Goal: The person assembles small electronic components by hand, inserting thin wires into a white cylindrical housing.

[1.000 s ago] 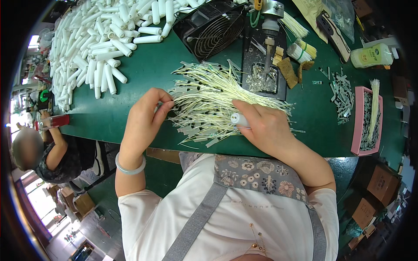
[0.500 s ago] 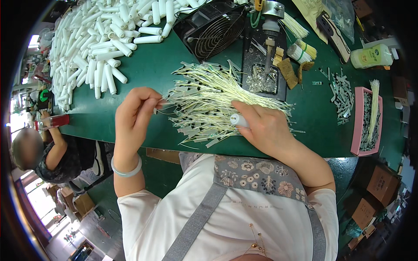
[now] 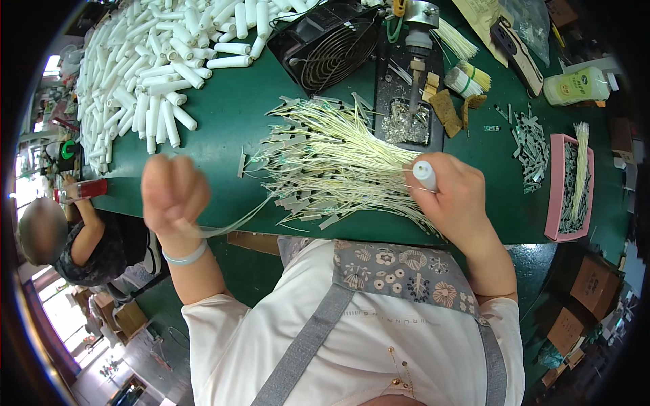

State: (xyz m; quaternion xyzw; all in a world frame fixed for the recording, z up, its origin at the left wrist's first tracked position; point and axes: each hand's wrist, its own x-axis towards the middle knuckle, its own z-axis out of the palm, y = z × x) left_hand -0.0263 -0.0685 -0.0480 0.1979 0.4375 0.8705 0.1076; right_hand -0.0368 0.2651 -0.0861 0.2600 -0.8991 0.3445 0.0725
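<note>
My left hand (image 3: 175, 193) is raised beyond the left end of the wire heap, blurred by motion, fingers curled. A blurred pale wire (image 3: 245, 218) stretches from it back toward the heap. Thumb and fingers of my right hand (image 3: 455, 196) are closed round a white cylindrical tube (image 3: 424, 174), whose round end faces up. A thin wire shows at the thumb. The hand is over the right end of a heap of yellowish wires (image 3: 338, 152) with small grey strips on their left ends. One grey strip (image 3: 242, 164) lies apart on the green table.
Many white tubes (image 3: 162, 68) are piled at the far left. A black fan (image 3: 332, 51) and a bench press (image 3: 418, 74) stand behind the wires. On the right are loose strips (image 3: 531, 149), a pink box (image 3: 556, 196) and a bottle (image 3: 579, 86). Another person (image 3: 74, 237) sits at left.
My left hand has moved left, away from the heap, drawing a wire along. My right hand has shifted right with the white tube, which is now tipped more upright.
</note>
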